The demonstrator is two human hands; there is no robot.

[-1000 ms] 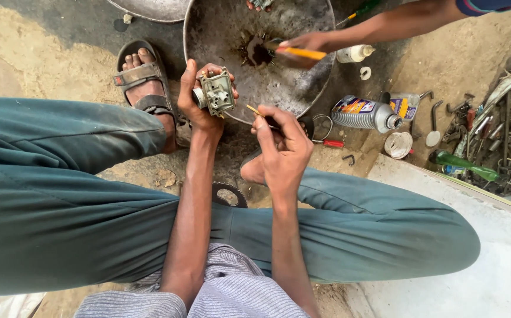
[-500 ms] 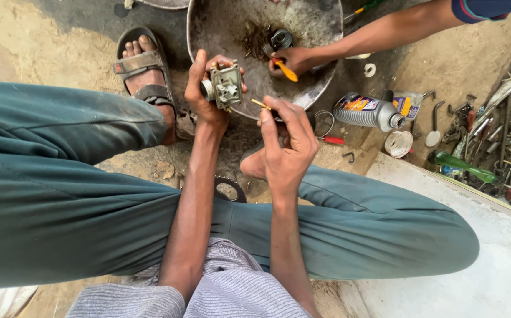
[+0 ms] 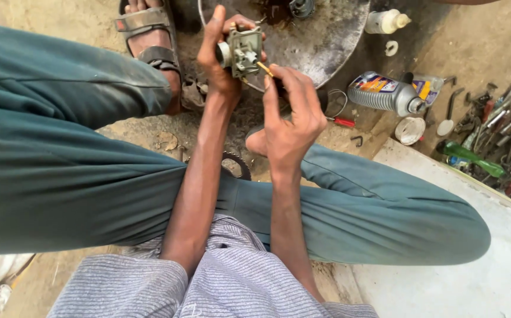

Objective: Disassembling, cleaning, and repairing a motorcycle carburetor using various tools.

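Your left hand (image 3: 217, 62) is clenched around a small grey metal engine part (image 3: 242, 50), a boxy casting with stubs and ports, held up between your knees and in front of the wide metal pan (image 3: 326, 44). Your thumb stands up along its left side and your fingers wrap behind it, so the back face of the part is hidden from you.

Your right hand (image 3: 290, 115) pinches a thin tool with a yellow-orange tip (image 3: 265, 69). Only that short tip shows; the rest of the tool is buried under your fingers, and you cannot tell what kind of tool it is. The tip sits right at the lower right edge of the part, touching it or nearly so.

The pan is cut off by the top edge, and the dark lump inside it is too cropped to make out. Your sandalled foot (image 3: 149, 44) is also clipped at the top. A toothed sprocket (image 3: 236, 165) peeks out from behind your left forearm, mostly covered.

To the right, a grey oil bottle (image 3: 385, 94) lies on its side on the dirt, a white squeeze bottle (image 3: 387, 22) lies near the pan, and a red-handled tool (image 3: 342, 121) lies between them and your hand. At the far right edge is a jumble of tools (image 3: 503, 129), too tangled to tell apart.
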